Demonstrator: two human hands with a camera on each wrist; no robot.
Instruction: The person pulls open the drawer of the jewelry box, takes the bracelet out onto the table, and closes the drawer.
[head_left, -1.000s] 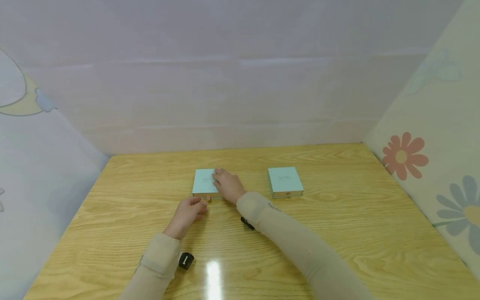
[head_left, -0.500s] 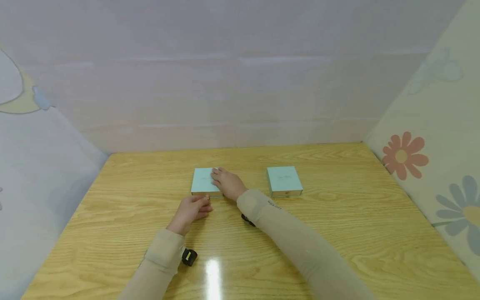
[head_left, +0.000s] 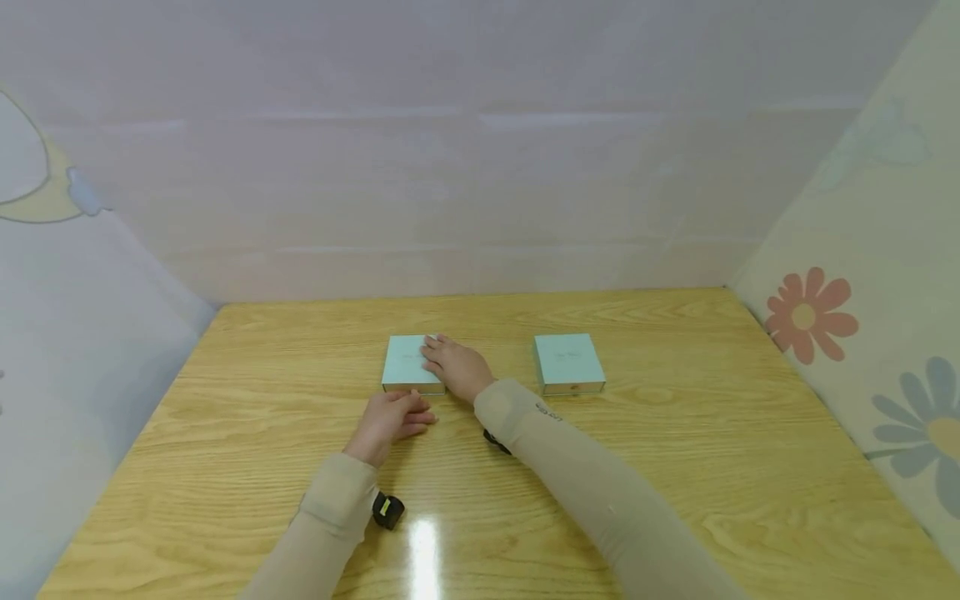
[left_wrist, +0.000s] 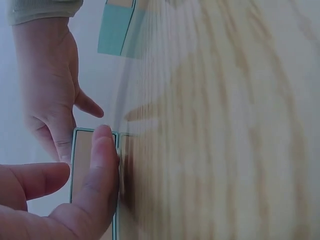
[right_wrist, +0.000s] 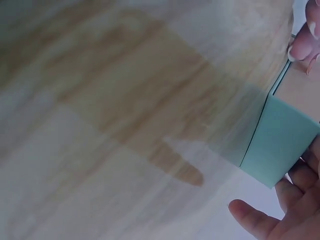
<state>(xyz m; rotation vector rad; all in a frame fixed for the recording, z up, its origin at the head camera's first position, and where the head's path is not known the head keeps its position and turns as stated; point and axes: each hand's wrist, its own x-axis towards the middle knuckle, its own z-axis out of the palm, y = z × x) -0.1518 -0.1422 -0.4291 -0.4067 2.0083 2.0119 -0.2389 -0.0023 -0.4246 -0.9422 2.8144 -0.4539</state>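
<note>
On the table lies a pale turquoise box with a tan front face and faint lettering on its lid. My right hand rests on the right part of its top, fingers extended; the right wrist view catches the box's turquoise side beside that hand. My left hand is at the front of the same box. In the left wrist view one left digit lies against the tan front face, with a gap to the other fingers. Whether a small tab sits under the left fingertips is hidden.
A second turquoise box, also tan-fronted, stands apart to the right on the wooden table. A pale cloth wall rises behind the table, with flower-patterned cloth at the right.
My left hand has moved slightly right and closer along the box's front, covering the small tan tab that showed there. My right hand stays on the lid.
</note>
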